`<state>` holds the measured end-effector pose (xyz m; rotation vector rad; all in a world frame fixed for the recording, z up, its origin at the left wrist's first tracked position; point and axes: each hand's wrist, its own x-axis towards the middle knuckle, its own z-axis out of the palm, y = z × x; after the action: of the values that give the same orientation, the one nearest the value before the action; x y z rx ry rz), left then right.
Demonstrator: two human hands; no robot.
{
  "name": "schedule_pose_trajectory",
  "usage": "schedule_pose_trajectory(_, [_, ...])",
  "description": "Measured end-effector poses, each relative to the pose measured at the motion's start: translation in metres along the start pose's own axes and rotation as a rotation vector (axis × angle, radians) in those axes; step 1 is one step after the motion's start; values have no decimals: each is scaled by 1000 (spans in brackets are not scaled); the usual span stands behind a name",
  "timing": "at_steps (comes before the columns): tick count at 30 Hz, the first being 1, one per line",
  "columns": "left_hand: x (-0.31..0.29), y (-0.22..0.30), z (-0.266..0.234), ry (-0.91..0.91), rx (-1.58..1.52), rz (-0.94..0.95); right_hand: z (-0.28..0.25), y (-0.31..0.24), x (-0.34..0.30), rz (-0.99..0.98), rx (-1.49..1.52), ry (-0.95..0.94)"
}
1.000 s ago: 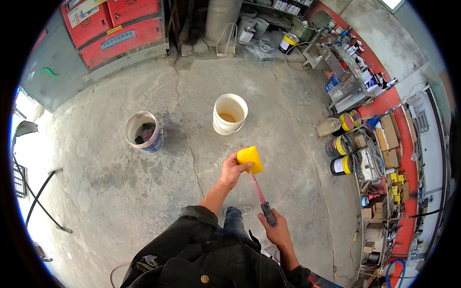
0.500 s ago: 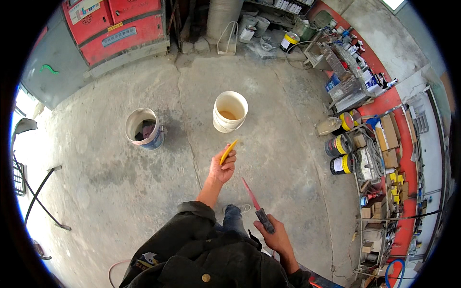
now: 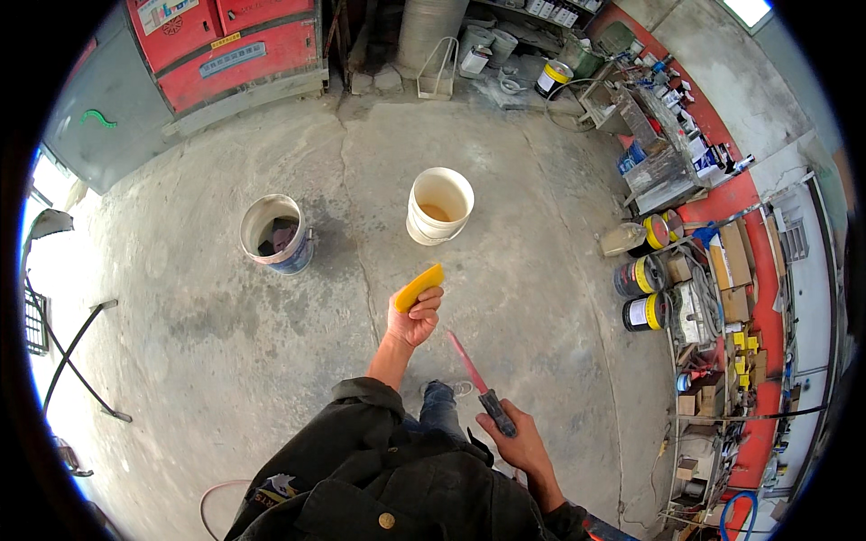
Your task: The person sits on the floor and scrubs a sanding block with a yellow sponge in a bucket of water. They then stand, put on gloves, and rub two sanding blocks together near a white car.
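Note:
In front of my body, my left hand (image 3: 416, 314) is raised and closed around a flat yellow plastic spreader (image 3: 419, 288). Its broad face shows above the fingers. Lower and to the right, my right hand (image 3: 523, 438) grips the dark handle (image 3: 497, 413) of a knife. The knife's long, narrow, reddish blade (image 3: 466, 360) points up and left toward my left hand without touching it. Beyond the spreader, a white bucket (image 3: 418, 219) stands on the floor with a little brownish liquid at its bottom. A second bucket (image 3: 298, 261), blue-stained, stands farther left with dark cloth-like pieces inside.
A cluttered workbench (image 3: 666, 176) and several black-and-yellow pails (image 3: 642, 313) line the right wall. Red cabinets (image 3: 239, 59) stand at the far left. A black metal stand (image 3: 77, 361) is on the left, and cracks run across the concrete floor (image 3: 532, 270).
My left hand has turned the spreader from nearly edge-on to showing its broad face, and shifted slightly left. The right hand still holds the knife in almost the same place.

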<state>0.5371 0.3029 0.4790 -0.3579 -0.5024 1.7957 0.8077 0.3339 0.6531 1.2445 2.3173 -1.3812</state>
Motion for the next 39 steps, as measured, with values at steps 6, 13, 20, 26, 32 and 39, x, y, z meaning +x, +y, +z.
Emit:
schedule_pose_trajectory(6, [-1, 2, 4, -24, 34, 5, -1, 0, 3, 9, 13, 4])
schedule_pose_trajectory(13, [-1, 12, 5, -149, 174, 11, 0, -6, 4, 0, 13, 13])
schedule_pose_trajectory(20, [17, 1, 31, 427, 1087, 546, 5, 1, 9, 29, 23, 34])
schedule_pose_trajectory(26, [32, 29, -30, 516, 1901, 748, 3, 32, 9, -66, -2, 81])
schedule_pose_trajectory(32, [51, 43, -36, 406, 2147, 756, -15, 45, 0, -9, 86, -64])
schedule_pose_trajectory(39, [89, 51, -22, 421, 1766, 479, -15, 84, -19, -104, 259, 85])
